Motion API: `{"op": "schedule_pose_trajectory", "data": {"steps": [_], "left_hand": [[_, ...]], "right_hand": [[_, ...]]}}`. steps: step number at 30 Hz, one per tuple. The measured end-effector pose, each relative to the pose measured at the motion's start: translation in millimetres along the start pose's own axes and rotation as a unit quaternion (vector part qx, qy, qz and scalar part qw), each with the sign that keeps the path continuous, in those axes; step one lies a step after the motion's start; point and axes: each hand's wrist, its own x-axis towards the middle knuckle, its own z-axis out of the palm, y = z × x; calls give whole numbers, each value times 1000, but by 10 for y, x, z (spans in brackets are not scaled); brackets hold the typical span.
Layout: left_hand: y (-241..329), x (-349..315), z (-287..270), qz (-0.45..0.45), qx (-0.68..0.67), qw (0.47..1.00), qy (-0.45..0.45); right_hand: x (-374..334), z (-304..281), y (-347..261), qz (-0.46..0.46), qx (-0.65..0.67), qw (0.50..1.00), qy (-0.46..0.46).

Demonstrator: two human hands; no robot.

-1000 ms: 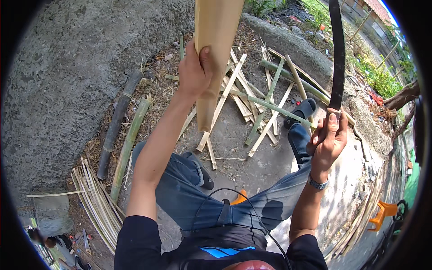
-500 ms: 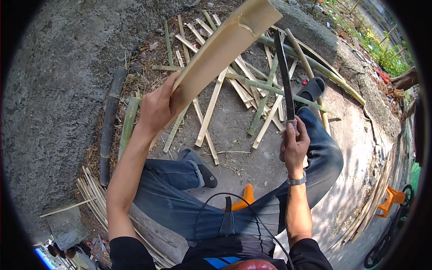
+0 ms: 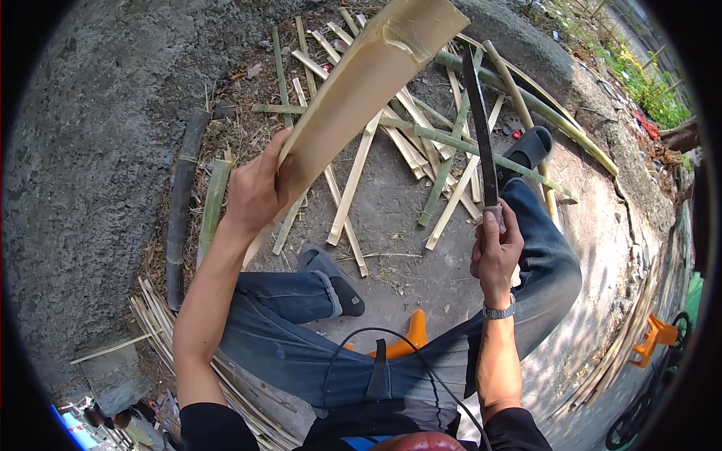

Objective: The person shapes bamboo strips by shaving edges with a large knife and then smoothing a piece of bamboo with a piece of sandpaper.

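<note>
My left hand point(image 3: 258, 184) grips a wide split length of bamboo point(image 3: 361, 94) by its edge. The piece slants up and to the right, its pale hollow inner side and a node ridge near the top in sight. In my right hand point(image 3: 496, 244), fingers wrapped round the handle, is a machete point(image 3: 479, 128) with a long dark blade pointing up. The blade stands to the right of the bamboo, apart from it along most of its length; near the tip the two come close. Below lie several narrow bamboo strips point(image 3: 353, 188), crisscrossed on the ground.
A dark bamboo pole point(image 3: 184, 203) and a green one point(image 3: 214, 207) lie at left by the rough wall point(image 3: 98, 150). Long poles point(image 3: 556, 113) lie at far right. Thin strips are bundled at lower left point(image 3: 162, 331) and right point(image 3: 617, 353). An orange stool point(image 3: 415, 331) is beneath me.
The bamboo piece has tilted a little, with my left hand slightly lower. My right hand and the machete have shifted slightly right and down.
</note>
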Motion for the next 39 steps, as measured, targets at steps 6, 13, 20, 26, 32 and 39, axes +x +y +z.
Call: {"op": "schedule_pose_trajectory", "data": {"steps": [6,13,20,26,32,39], "left_hand": [[53,43,14,19,2,1000,2],[54,29,38,19,3,1000,-5],[17,4,54,6,11,1000,-14],[36,21,51,9,9,1000,-6],[58,22,61,4,7,1000,-7],[44,7,79,2,6,1000,-3]], "right_hand": [[25,-47,18,11,-1,1000,4],[37,-79,54,14,-4,1000,6],[35,-74,48,27,8,1000,7],[42,-94,65,29,-4,1000,2],[33,-96,89,30,-19,999,2],[30,-101,103,31,-18,999,-1]]}}
